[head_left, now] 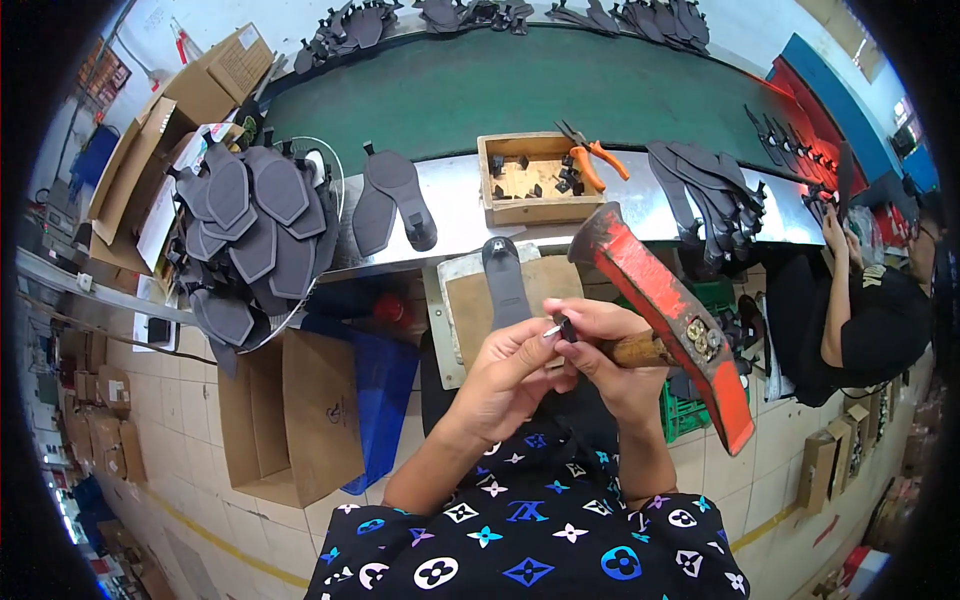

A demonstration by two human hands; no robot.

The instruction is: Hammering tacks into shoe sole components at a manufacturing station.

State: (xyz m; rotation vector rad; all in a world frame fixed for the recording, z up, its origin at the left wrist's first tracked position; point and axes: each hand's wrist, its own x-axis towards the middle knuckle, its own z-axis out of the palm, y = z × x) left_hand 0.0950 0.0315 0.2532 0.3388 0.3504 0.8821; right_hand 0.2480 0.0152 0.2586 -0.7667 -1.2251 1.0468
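My left hand and my right hand meet in front of me, fingertips pinched around a small black heel tip with a silver metal pin. A hammer with a worn red head and wooden handle is also in my right hand; its head stands above and to the right of the fingers. Just beyond my hands a dark grey shoe sole lies on a board-covered work stand, its heel end pointing away from me. My fingers partly hide the heel tip and the sole's near end.
A wooden box holds small black pieces, with orange-handled pliers on its rim. Soles are heaped in a wire basket at left; more soles lie right. A green conveyor runs behind. Another person works at right.
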